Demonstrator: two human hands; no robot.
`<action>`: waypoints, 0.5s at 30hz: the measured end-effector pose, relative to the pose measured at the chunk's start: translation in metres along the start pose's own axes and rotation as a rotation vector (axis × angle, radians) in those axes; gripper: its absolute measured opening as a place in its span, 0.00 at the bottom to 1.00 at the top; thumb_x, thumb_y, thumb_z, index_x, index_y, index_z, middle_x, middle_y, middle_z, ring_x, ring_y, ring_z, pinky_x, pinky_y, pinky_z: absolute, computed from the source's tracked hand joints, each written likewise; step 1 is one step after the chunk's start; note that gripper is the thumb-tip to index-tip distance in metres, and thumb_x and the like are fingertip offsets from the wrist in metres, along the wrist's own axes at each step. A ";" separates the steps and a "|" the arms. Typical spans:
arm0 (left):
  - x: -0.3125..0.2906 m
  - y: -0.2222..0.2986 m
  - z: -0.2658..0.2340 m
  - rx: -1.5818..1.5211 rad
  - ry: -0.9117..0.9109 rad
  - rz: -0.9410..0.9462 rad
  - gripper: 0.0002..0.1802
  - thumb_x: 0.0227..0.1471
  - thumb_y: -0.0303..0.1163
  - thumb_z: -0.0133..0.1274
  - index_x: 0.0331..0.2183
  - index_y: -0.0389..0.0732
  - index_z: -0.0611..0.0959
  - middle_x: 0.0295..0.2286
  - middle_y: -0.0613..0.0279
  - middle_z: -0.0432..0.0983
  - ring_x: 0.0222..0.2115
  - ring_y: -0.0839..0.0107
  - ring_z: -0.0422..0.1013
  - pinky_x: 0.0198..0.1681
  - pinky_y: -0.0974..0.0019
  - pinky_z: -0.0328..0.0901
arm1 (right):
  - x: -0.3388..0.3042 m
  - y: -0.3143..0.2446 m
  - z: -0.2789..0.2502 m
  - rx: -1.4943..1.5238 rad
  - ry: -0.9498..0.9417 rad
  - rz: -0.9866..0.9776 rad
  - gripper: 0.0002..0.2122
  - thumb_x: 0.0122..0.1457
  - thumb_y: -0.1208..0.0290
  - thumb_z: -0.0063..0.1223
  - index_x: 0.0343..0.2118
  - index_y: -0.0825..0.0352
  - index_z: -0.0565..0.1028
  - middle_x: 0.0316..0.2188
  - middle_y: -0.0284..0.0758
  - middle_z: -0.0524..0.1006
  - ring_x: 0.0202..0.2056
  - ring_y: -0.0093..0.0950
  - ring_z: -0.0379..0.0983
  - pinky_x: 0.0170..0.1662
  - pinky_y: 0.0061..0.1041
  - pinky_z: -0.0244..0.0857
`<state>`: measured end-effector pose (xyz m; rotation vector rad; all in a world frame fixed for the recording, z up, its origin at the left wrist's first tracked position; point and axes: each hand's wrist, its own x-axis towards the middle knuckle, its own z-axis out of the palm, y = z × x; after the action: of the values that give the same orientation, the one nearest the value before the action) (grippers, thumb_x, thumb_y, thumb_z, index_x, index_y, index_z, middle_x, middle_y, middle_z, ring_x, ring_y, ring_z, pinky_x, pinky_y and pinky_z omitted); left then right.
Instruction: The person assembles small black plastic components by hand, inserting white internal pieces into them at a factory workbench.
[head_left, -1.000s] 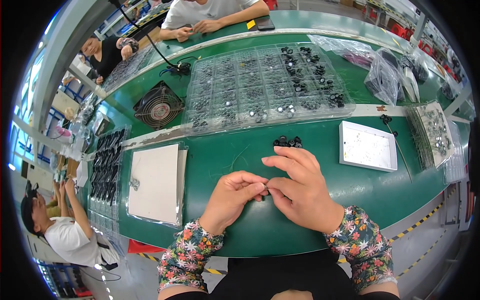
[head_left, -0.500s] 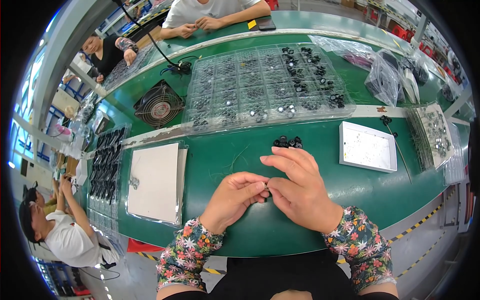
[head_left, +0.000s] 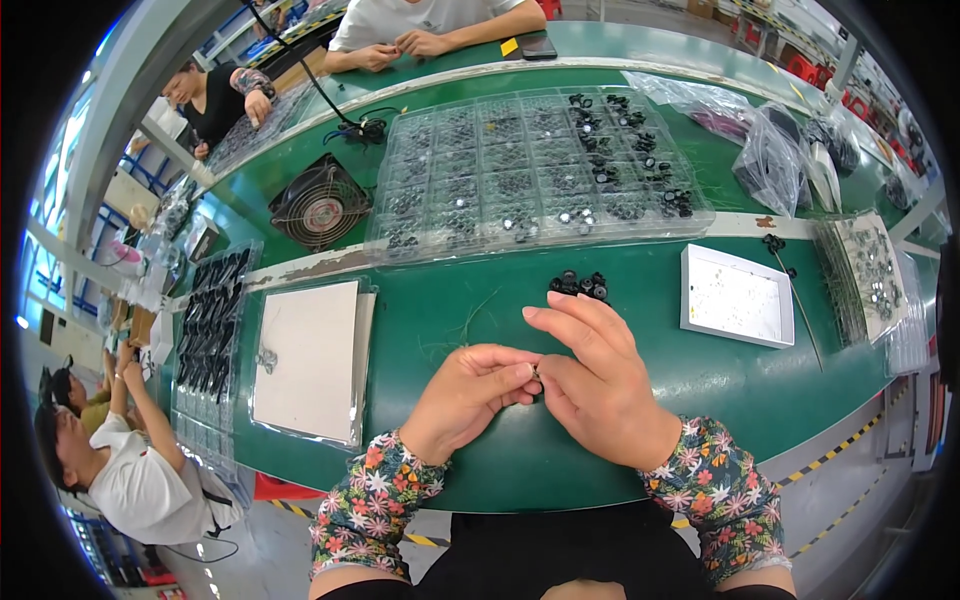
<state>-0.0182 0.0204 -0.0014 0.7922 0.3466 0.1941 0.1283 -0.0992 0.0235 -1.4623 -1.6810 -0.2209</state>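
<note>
Over the near middle of the green table my two hands meet at the fingertips. My left hand is closed, its thumb and forefinger pinching a tiny dark part that is too small to name. The thumb and forefinger of my right hand close on the same part from the other side, while its other fingers stretch out loosely. Just beyond my right fingertips lies a small pile of round black pieces. Thin green strands lie on the table past my left hand.
A clear compartment tray with small parts spans the back. A white box stands at right, beige boards and a tray of black parts at left. A fan sits behind. Other people work beyond and at left.
Both hands stay in nearly the same place. A little more of the tiny dark part shows between the fingertips, and the view has shifted slightly.
</note>
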 end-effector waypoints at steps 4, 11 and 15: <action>0.000 0.001 0.001 -0.002 -0.003 -0.003 0.11 0.54 0.25 0.53 0.40 0.33 0.80 0.34 0.57 0.77 0.33 0.73 0.74 0.37 0.72 0.70 | 0.002 0.000 -0.002 -0.030 0.026 0.001 0.06 0.41 0.80 0.56 0.22 0.69 0.71 0.48 0.41 0.70 0.53 0.41 0.64 0.53 0.42 0.60; 0.004 0.003 0.007 -0.002 -0.007 -0.002 0.12 0.55 0.25 0.51 0.43 0.34 0.78 0.34 0.60 0.77 0.33 0.74 0.74 0.37 0.71 0.70 | 0.009 0.015 -0.025 -0.082 0.093 0.080 0.08 0.38 0.83 0.56 0.23 0.67 0.70 0.47 0.39 0.71 0.51 0.42 0.66 0.51 0.39 0.62; 0.001 0.003 -0.004 -0.005 0.034 0.050 0.11 0.57 0.28 0.50 0.42 0.35 0.78 0.33 0.60 0.77 0.32 0.74 0.73 0.36 0.71 0.70 | 0.003 0.043 -0.062 -0.274 0.166 0.201 0.06 0.40 0.85 0.53 0.23 0.69 0.70 0.46 0.41 0.72 0.50 0.43 0.66 0.52 0.38 0.61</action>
<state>-0.0189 0.0258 -0.0021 0.7940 0.3584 0.2559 0.1960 -0.1242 0.0461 -1.7522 -1.4000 -0.4633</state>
